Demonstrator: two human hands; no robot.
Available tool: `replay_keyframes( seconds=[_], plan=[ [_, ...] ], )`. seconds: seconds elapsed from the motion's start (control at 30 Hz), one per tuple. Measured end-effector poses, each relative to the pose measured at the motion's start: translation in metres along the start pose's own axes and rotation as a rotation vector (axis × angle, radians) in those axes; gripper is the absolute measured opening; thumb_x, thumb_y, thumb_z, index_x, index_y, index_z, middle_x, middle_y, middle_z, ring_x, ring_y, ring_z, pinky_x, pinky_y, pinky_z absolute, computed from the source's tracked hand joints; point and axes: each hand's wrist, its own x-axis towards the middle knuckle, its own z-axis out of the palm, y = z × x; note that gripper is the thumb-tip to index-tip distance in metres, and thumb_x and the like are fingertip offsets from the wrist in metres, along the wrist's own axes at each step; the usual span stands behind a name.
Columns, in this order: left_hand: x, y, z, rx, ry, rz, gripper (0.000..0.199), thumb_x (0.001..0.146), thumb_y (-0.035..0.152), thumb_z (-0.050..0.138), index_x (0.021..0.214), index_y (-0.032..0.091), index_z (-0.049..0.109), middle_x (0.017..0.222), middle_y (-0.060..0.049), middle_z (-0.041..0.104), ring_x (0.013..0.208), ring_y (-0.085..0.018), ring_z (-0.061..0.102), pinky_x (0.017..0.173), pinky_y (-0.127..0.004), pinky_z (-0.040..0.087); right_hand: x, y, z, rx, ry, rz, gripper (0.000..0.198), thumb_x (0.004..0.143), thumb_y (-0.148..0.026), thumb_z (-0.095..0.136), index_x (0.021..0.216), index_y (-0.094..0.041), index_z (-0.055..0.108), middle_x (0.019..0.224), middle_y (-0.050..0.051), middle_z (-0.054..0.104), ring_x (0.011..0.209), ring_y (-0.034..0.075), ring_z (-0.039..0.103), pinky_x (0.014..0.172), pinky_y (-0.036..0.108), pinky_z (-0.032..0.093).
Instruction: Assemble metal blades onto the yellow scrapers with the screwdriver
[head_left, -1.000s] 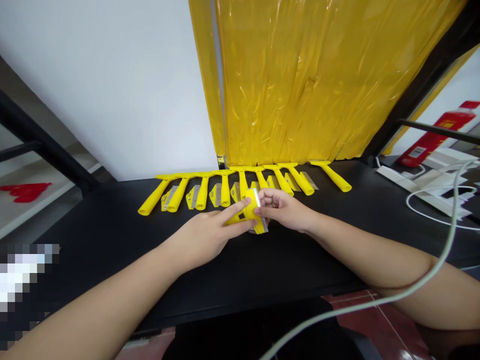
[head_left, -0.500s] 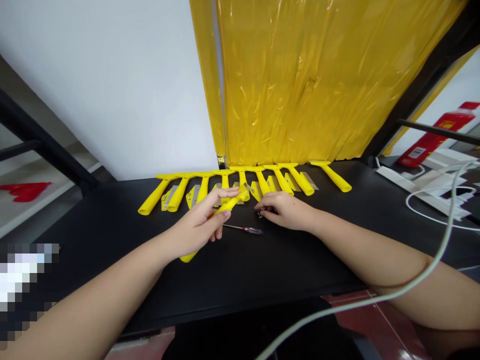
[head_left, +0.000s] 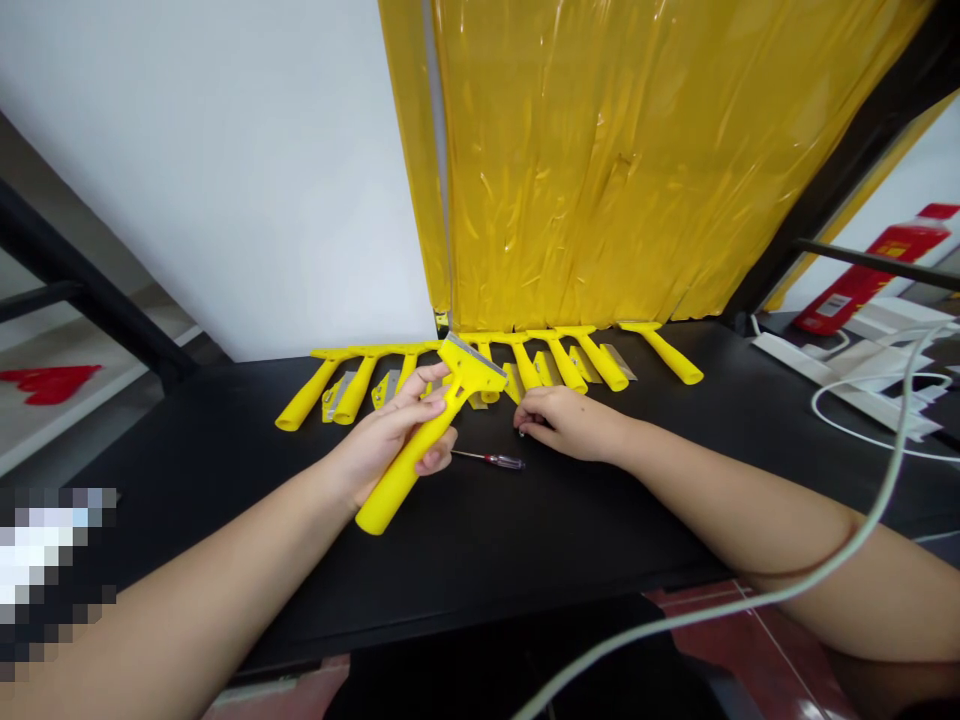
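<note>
My left hand point(head_left: 405, 430) is wrapped round the handle of a yellow scraper point(head_left: 409, 468), lifted off the black table. The scraper's head points up and away, and a grey metal strip lies along its far edge. My right hand point(head_left: 559, 418) rests low over the table with thumb and fingers pinched together. A tiny silvery piece point(head_left: 522, 432) shows at its fingertips, too small to name. Between the hands lies a screwdriver point(head_left: 504, 461) with a clear handle and thin shaft. Behind them, yellow scraper handles point(head_left: 660, 352) stand in a row, partly hidden by my hands.
Yellow plates with metal blades point(head_left: 386, 388) lie between the handles. A white panel point(head_left: 225, 180) and yellow plastic sheeting point(head_left: 585, 160) close off the back. At the right are a red bottle point(head_left: 874, 270) and white cables; one cable point(head_left: 750, 598) crosses in front of my right forearm.
My left hand has turned the scraper so its head's broad face shows and its blade edge points up and away. My right hand has barely moved, its fingers drawn closer together.
</note>
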Motion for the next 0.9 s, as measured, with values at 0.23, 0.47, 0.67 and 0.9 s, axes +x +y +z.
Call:
replay_keyframes(
  seconds=[0.23, 0.47, 0.67, 0.9],
  plan=[
    [0.001, 0.000, 0.000, -0.094, -0.016, -0.011, 0.037, 0.096, 0.019, 0.060, 0.127, 0.032, 0.043, 0.080, 0.004, 0.057, 0.045, -0.008, 0.052, 0.042, -0.016, 0.038, -0.003, -0.006, -0.003, 0.305, 0.243, 0.073, 0.009, 0.099, -0.022, 0.063, 0.093, -0.018, 0.068, 0.081, 0.003, 0.067, 0.068, 0.014, 0.060, 0.062, 0.027, 0.050],
    [0.003, -0.009, 0.005, -0.085, -0.042, -0.063, 0.035, 0.097, 0.024, 0.060, 0.124, 0.033, 0.039, 0.067, 0.007, 0.053, 0.045, -0.011, 0.053, 0.042, -0.016, 0.038, -0.003, -0.019, 0.001, 0.357, 0.507, -0.087, 0.008, 0.098, -0.025, 0.067, 0.095, -0.018, 0.069, 0.084, 0.003, 0.068, 0.069, 0.013, 0.061, 0.062, 0.026, 0.053],
    [0.001, -0.014, 0.008, -0.004, -0.041, -0.062, 0.037, 0.096, 0.028, 0.066, 0.124, 0.033, 0.042, 0.095, 0.002, 0.063, 0.050, -0.010, 0.060, 0.042, -0.018, 0.040, -0.001, -0.021, 0.003, 0.331, 0.495, -0.134, 0.006, 0.098, -0.022, 0.068, 0.093, -0.018, 0.068, 0.083, 0.003, 0.068, 0.069, 0.013, 0.061, 0.062, 0.026, 0.053],
    [0.004, -0.021, 0.002, 0.147, -0.089, -0.002, 0.032, 0.098, 0.030, 0.063, 0.122, 0.032, 0.043, 0.136, -0.004, 0.056, 0.055, -0.007, 0.065, 0.040, -0.020, 0.045, -0.002, -0.021, 0.003, 0.331, 0.439, -0.125, 0.008, 0.097, -0.023, 0.070, 0.090, -0.019, 0.068, 0.081, 0.001, 0.064, 0.068, 0.013, 0.059, 0.062, 0.025, 0.050]
  ],
)
